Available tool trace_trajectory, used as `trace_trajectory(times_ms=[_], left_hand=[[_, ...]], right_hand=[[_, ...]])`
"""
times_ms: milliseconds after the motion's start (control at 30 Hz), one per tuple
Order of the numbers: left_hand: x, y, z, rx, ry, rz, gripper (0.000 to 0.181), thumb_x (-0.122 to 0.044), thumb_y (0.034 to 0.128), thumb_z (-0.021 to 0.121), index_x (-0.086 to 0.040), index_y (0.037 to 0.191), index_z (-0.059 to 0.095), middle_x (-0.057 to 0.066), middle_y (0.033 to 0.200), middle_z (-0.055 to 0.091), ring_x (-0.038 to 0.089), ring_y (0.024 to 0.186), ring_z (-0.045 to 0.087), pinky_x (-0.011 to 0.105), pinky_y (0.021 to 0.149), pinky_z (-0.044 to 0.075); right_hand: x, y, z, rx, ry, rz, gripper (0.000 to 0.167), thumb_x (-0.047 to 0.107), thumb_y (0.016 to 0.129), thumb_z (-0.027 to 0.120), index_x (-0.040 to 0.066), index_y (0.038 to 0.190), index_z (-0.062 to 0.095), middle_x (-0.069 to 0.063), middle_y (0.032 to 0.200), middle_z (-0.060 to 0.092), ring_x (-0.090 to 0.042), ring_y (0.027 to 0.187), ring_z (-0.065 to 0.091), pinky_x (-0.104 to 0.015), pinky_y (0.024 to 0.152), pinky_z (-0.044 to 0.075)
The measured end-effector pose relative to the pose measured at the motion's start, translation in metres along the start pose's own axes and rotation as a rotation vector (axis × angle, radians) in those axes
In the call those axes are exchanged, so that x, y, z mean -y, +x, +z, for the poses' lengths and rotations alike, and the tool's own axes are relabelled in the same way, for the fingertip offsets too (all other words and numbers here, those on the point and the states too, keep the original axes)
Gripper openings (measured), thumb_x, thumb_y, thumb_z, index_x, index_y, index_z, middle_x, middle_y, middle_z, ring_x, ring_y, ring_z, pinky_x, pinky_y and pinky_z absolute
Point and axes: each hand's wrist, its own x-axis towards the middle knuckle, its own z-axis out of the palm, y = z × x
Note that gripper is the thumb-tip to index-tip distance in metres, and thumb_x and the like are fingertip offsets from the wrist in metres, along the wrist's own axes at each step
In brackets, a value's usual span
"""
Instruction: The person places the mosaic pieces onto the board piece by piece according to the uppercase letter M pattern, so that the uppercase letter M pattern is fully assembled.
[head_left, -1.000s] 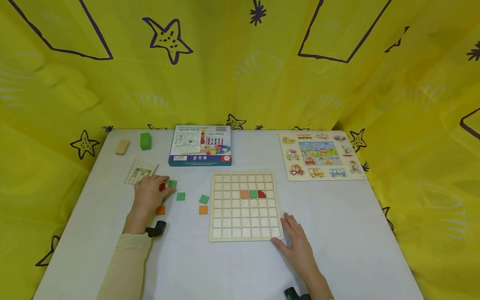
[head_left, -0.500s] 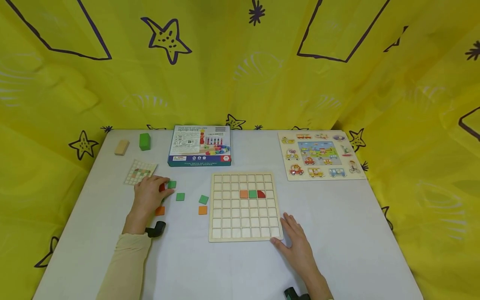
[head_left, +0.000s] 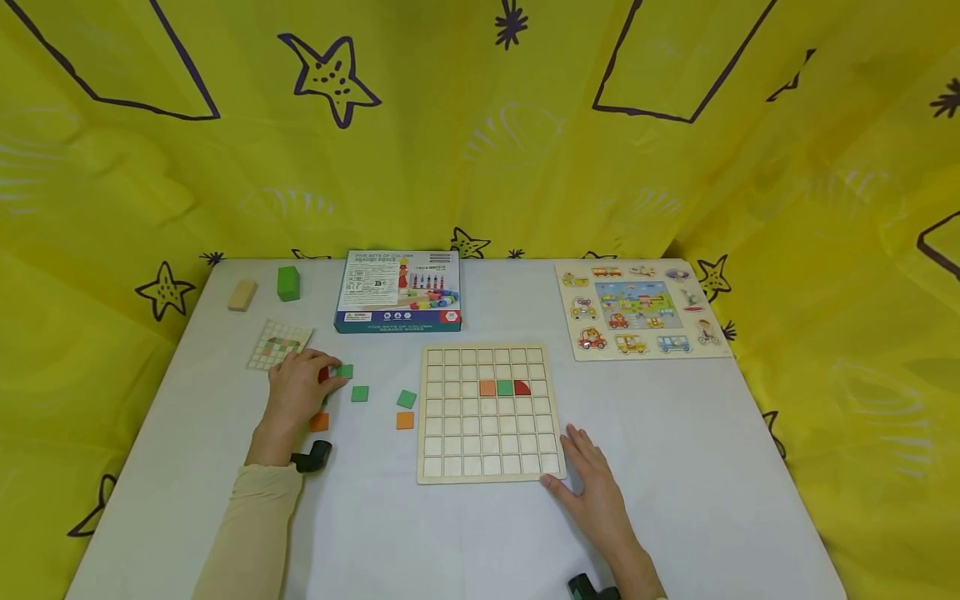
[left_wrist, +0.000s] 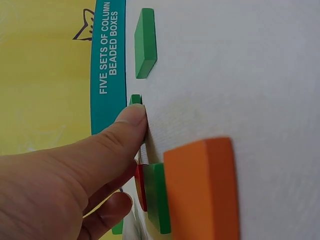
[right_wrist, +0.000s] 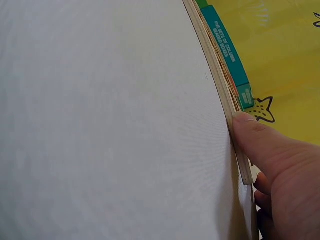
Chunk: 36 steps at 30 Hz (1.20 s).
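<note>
Head cam: L hand (head_left: 296, 387) arched @ tile (head_left: 346, 372), R hand (head_left: 596, 496) touching bd (head_left: 480, 447).

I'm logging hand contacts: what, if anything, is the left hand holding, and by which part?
It cannot be told: the left hand is at a flat green square tile, but any grip is hidden.

The box (left_wrist: 108, 70) carries "FIVE SETS OF COLUMN BEADED BOXES" along its side, in white capitals. Smaller print on top is illegible.
</note>
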Motion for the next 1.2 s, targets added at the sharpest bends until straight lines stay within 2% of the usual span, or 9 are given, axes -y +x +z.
trace_trajectory(times_ms=[267, 500, 733, 967, 1200], left_hand=[[-0.002, 0.002, -0.002, 0.006, 0.001, -0.023, 0.031, -0.021, 0.0846, 0.078, -0.001, 0.107, 0.071, 0.020, 0.109, 0.066, 0.041, 0.101, 0.052, 0.062, 0.089, 0.030], [-0.008, 0.004, -0.006, -0.008, -0.037, -0.012, 0.030, -0.022, 0.0868, 0.076, -0.001, 0.108, 0.070, 0.016, 0.098, 0.070, 0.039, 0.094, 0.055, 0.060, 0.088, 0.028], [-0.021, 0.008, -0.006, -0.003, -0.062, 0.026, 0.030, -0.022, 0.0875, 0.076, -0.001, 0.108, 0.071, 0.014, 0.103, 0.071, 0.038, 0.097, 0.058, 0.064, 0.094, 0.025], [-0.036, 0.013, -0.003, 0.021, -0.073, 0.041, 0.029, -0.023, 0.0878, 0.076, -0.002, 0.109, 0.072, 0.012, 0.104, 0.071, 0.037, 0.099, 0.056, 0.063, 0.099, 0.022], [-0.053, 0.015, 0.004, 0.016, -0.058, 0.114, 0.028, -0.021, 0.0863, 0.077, -0.002, 0.106, 0.073, 0.010, 0.100, 0.072, 0.035, 0.096, 0.059, 0.060, 0.100, 0.024]], right_hand=[[-0.001, 0.000, 0.001, -0.008, -0.010, -0.010, 0.073, 0.034, 0.083, 0.079, -0.005, 0.137, 0.051, -0.015, 0.151, 0.037, -0.035, 0.141, 0.027, -0.051, 0.112, 0.019], [0.000, 0.000, 0.001, -0.020, -0.017, -0.023, 0.072, 0.033, 0.081, 0.080, -0.005, 0.136, 0.052, -0.016, 0.150, 0.038, -0.035, 0.140, 0.029, -0.051, 0.112, 0.020], [0.000, 0.000, 0.001, -0.024, -0.006, -0.035, 0.072, 0.033, 0.082, 0.080, -0.005, 0.136, 0.052, -0.016, 0.150, 0.038, -0.036, 0.140, 0.029, -0.052, 0.111, 0.020], [0.000, -0.001, 0.001, -0.033, -0.002, -0.049, 0.072, 0.033, 0.083, 0.079, -0.006, 0.136, 0.052, -0.017, 0.150, 0.039, -0.038, 0.139, 0.029, -0.052, 0.111, 0.021], [0.002, 0.000, -0.001, -0.024, 0.008, -0.034, 0.072, 0.032, 0.082, 0.080, -0.006, 0.137, 0.051, -0.017, 0.150, 0.038, -0.037, 0.140, 0.028, -0.052, 0.111, 0.020]])
